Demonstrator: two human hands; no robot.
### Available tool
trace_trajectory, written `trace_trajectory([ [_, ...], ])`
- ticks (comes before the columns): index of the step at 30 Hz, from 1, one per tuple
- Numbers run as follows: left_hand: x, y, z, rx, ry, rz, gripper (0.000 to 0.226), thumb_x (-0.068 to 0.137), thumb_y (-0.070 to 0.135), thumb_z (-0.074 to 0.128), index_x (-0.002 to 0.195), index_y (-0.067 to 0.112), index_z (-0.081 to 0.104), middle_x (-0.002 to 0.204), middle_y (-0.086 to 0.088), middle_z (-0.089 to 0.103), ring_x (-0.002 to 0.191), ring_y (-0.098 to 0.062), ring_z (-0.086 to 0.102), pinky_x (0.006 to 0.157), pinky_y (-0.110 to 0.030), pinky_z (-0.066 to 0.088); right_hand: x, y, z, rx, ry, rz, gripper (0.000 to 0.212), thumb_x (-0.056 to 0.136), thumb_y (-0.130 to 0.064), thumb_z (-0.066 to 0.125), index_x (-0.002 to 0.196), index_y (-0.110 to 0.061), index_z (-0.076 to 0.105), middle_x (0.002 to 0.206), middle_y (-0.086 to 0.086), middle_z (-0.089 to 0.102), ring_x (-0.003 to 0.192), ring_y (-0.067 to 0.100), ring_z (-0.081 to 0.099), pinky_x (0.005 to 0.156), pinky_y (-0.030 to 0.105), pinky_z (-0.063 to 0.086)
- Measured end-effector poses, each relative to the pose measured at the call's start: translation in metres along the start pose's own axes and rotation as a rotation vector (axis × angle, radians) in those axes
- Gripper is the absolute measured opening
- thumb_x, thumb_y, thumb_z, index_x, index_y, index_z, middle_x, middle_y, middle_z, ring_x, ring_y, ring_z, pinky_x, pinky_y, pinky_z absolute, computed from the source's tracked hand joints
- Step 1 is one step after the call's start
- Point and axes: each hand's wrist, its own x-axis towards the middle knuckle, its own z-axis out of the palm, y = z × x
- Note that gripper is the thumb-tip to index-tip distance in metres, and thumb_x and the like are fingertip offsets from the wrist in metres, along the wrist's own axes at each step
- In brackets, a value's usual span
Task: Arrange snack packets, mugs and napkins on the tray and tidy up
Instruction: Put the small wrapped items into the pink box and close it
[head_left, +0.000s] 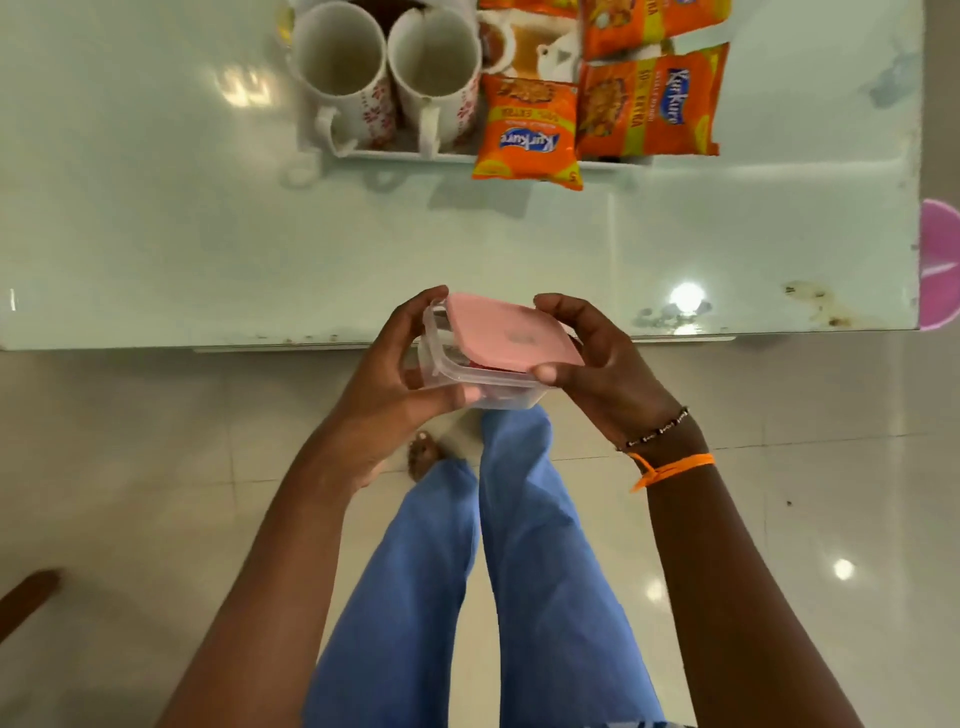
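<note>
Up at the far side of the table (156, 234), the tray (519, 158) lies with its long axis running left to right, its near rim just visible. Two white mugs (340, 73) with a red print stand upright side by side at its left end, mouths up, handles pointing toward the person. To their right lie orange packets (527, 132): the nearest one sits with its long axis toward the person and overhangs the near rim, its print upside down from this view; a larger one (652, 101) just beside it lies crosswise. More packets lie behind, cut off by the frame. Napkins cannot be made out.

The table is glossy pale green glass with light glare and some stains near its right front corner. Below it is a shiny pale tiled floor. A pink round object (940, 265) shows at the right edge, and blue trouser legs (545, 571) and a bare foot below.

Over the table's near edge, both hands hold a clear box (467, 379) with a pink lid (511, 332) sitting askew on it, tilted. The left hand (395, 384) is curled around the box's left wall and bottom. The right hand (597, 358), beads and orange thread on its wrist, grips the lid's right edge, thumb at the near corner.
</note>
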Motion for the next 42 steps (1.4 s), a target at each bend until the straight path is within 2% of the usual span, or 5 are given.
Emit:
trace_trajectory([
  [20,0.058,0.025,-0.03,-0.245,0.21,-0.097,0.056,0.065,0.01,0.06,0.112,0.04,0.053,0.128,0.007,0.052,0.12,-0.016,0.05,0.097,-0.043,0.047,0.087,-0.047,0.018,-0.588,-0.181,-0.002,0.073,0.06,0.003,0.08,0.115,-0.032,0.048,0.125,0.002,0.037,0.127,0.02,0.039,0.109,0.04,0.041],
  [24,0.08,0.041,-0.028,-0.288,0.187,-0.044,0.074,0.054,-0.004,0.05,0.118,0.034,0.045,0.128,0.005,0.051,0.115,-0.014,0.049,0.081,-0.028,0.048,0.104,-0.058,0.027,-0.357,0.047,0.017,0.05,0.067,-0.032,0.075,0.105,-0.03,0.043,0.108,-0.012,0.047,0.1,0.016,0.052,0.077,0.033,0.05],
  [29,0.108,0.06,-0.016,-0.348,0.217,-0.034,0.07,0.051,0.003,0.044,0.118,0.023,0.047,0.108,0.003,0.058,0.099,-0.014,0.053,0.071,-0.023,0.045,0.122,-0.07,0.045,-0.026,0.354,0.05,0.07,0.038,-0.088,0.055,0.081,-0.034,0.064,0.1,0.0,0.066,0.112,0.033,0.058,0.1,0.049,0.046],
  [35,0.122,0.059,0.004,-0.189,0.597,-0.054,0.046,0.065,0.069,0.041,0.088,0.034,0.061,0.087,0.007,0.064,0.082,-0.005,0.061,0.073,-0.027,0.05,0.137,-0.069,0.052,-0.181,0.52,-0.122,0.033,0.082,-0.05,0.037,0.081,-0.02,0.051,0.071,0.015,0.056,0.072,0.009,0.051,0.07,0.027,0.044],
  [42,0.131,0.062,-0.012,-0.116,0.63,-0.008,0.048,0.069,0.069,0.041,0.083,0.028,0.061,0.069,0.017,0.064,0.065,0.003,0.059,0.055,-0.011,0.045,0.149,-0.071,0.059,-0.262,0.49,-0.175,0.042,0.084,-0.048,0.037,0.069,-0.011,0.052,0.066,0.002,0.052,0.067,0.011,0.048,0.061,0.024,0.039],
])
